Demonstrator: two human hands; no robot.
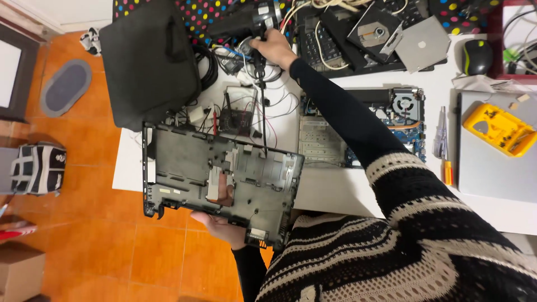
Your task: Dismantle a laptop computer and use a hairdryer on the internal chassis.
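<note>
Over the tabletop (330, 190) edge, the left hand (224, 221) gripped a laptop shell (218, 176); the right hand (272, 46) was closed on a black tool (259, 67).

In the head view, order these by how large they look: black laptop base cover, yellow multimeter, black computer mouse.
1. Black laptop base cover, though held nearer the camera.
2. Yellow multimeter.
3. Black computer mouse.

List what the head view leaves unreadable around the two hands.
- Left hand: mostly hidden under the laptop base; only fingertips show through an opening.
- Right hand: the tool it grips is thin and lost among cables; its kind is unclear.
- Motherboard: middle covered by the right sleeve.
- Tray: cut by the right edge.
</note>
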